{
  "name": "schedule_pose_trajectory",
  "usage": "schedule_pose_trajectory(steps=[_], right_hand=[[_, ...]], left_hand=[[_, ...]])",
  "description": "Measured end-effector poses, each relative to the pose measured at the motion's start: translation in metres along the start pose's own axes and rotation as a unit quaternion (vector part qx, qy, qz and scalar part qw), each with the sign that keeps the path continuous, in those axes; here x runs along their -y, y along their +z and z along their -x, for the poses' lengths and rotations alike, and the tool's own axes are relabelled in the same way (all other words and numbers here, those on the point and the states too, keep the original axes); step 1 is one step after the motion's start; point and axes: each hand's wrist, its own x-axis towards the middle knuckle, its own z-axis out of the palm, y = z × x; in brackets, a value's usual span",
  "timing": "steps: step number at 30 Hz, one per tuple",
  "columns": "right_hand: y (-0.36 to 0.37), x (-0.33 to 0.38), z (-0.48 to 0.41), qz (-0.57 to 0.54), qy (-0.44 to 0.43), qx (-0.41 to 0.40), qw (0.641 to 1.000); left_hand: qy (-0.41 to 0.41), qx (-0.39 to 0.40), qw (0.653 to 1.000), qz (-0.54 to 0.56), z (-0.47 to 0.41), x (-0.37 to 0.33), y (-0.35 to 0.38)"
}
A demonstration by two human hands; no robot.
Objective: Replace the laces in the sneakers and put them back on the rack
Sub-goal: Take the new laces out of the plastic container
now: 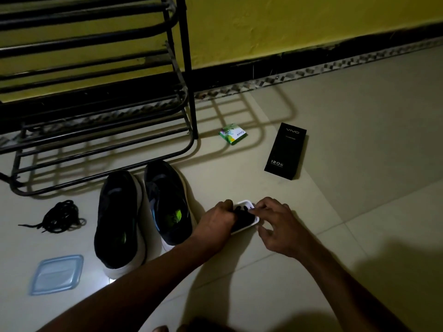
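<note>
Two dark sneakers with white soles stand side by side on the floor, the left one [118, 219] and the right one [169, 203], both without laces. A heap of black laces [61, 216] lies to their left. Right of the sneakers sits a small white container [254, 220] holding black laces [243, 218]. My left hand [217, 220] grips the container's near left side with fingers in the laces. My right hand [273, 222] pinches a lace at the container's top edge. The black metal shoe rack [100, 130] stands behind the sneakers.
A translucent blue lid [56, 274] lies at the front left. A black phone charger box [286, 150] and a small green packet [233, 133] lie on the tiles to the right of the rack. A yellow wall runs along the back.
</note>
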Motion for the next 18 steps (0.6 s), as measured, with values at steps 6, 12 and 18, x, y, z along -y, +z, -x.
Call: schedule_pose_trajectory(steps=[6,12,18], right_hand=[[0.010,0.006,-0.012,0.073,-0.050,-0.005,0.996],[0.012,0.020,-0.036,0.097,0.017,-0.013,0.995],[0.019,0.029,-0.050,0.200,0.048,0.068,0.976]], left_hand=[[-0.017,0.008,1.000,-0.003,0.001,0.004,0.006],[0.032,-0.021,0.999,0.009,0.008,0.010,0.009],[0.052,-0.054,0.997,0.020,0.016,0.013,0.011]])
